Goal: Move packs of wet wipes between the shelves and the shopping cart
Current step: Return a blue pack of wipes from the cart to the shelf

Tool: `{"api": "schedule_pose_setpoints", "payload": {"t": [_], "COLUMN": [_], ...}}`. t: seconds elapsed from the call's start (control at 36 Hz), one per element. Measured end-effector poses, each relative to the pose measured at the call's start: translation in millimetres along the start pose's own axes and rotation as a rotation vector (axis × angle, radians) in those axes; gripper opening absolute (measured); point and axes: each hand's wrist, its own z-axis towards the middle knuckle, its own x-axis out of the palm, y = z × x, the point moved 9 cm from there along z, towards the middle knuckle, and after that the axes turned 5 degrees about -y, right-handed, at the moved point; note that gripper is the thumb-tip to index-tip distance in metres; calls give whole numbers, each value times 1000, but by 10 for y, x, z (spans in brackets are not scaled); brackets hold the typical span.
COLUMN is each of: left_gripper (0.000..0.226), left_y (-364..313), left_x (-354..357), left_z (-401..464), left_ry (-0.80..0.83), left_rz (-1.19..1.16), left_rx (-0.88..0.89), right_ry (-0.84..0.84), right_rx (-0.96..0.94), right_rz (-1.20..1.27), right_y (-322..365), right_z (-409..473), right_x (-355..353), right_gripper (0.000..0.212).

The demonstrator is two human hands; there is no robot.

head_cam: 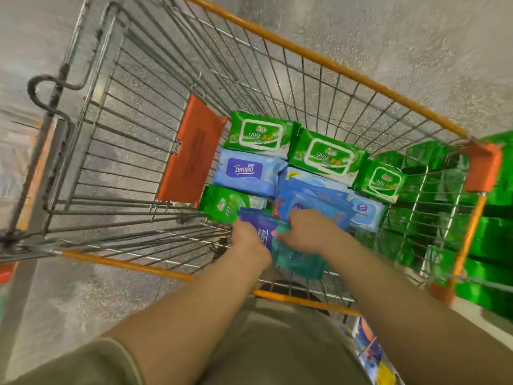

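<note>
Glossy plastic packs, wire-metal cart

Four green wipe packs, several blue packs, one wire shopping cart, two hands.

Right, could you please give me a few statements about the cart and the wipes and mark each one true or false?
1. Both hands reach into the shopping cart. True.
2. The Tempo pack is green. False: it is light blue.
3. The left hand has its grip on a dark blue pack. True.
4. The cart's rim is blue. False: it is orange.
5. The right hand rests on the floor. False: it is among the packs.
</note>
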Motion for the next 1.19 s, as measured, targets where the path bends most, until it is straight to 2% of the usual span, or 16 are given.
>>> {"api": "schedule_pose_setpoints", "payload": {"t": [0.14, 0.25, 0.44, 0.5, 0.58, 0.61, 0.78, 0.86, 0.89, 0.97, 1.03, 1.11, 1.19], "left_gripper": [55, 53, 43, 44, 52, 55, 61, 65, 66, 65, 60, 63, 65], "left_y": [46, 16, 84, 73, 50, 43, 35, -38, -71, -253, -366, -559, -771], "left_x": [-77, -51, -15, -8, 14, 19, 70, 106, 119, 143, 156, 188, 315], "left_z": [97, -65, -182, -145, -68, -49, -57, -92, -117, -377, -507, -759, -1126], "left_ry": [-51, -47, -11, -1, 22, 34, 137, 190, 207, 296, 363, 433, 539], "left_rz": [-43, -47, -77, -67, -63, -53, -65, -113, -137, -156, -134, -107, -48], "left_rx": [-20, -77, -149, -132, -74, -52, 6, 47, 60, 149, 209, 291, 400], "right_ry": [52, 83, 64, 74, 82, 83, -6, -100, -140, -241, -298, -438, -550], "right_rx": [35, 42, 103, 83, 50, 58, 66, 33, 28, 10, 35, 94, 88], "right_rz": [-9, -69, -9, 40, 130, 160, 201, 275, 269, 247, 333, 558, 904], "right_y": [34, 3, -12, 30, 45, 28, -44, -2, 15, 86, 115, 114, 126], "right_z": [98, 142, 76, 100, 79, 56, 11, -41, -55, -169, -337, -659, -964], "right_x": [297, 477, 410, 426, 392, 376, 283, 190, 145, -67, -252, -547, -767], "right_gripper": [40, 83, 101, 99, 79, 80, 90, 116, 118, 92, 85, 88, 75]}}
